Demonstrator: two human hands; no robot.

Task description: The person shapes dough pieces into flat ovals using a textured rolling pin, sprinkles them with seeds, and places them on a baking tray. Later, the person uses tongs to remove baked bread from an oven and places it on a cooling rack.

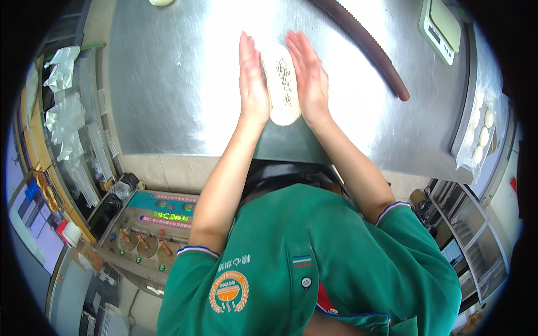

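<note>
A long oval piece of flattened dough (pixel 285 90), strewn with black seeds along its middle, lies lengthwise before me over the steel worktable (pixel 159 96). My left hand (pixel 253 82) is held flat along its left side, palm inward and fingers straight. Along the opposite side, my right hand (pixel 309 77) mirrors it, fingers extended and pointing away from me. Both palms are at the dough's edges, and neither hand has its fingers closed around it. Glare washes out part of the tabletop around the dough.
A dark strip with a toothed edge (pixel 365 46) curves across the table's right side. Beyond it stands a digital scale (pixel 439 31). Several dough pieces (pixel 483 136) sit in a plastic-lined tray at far right. Another pale piece (pixel 161 1) shows at the top edge. Below left is a grill (pixel 143 235).
</note>
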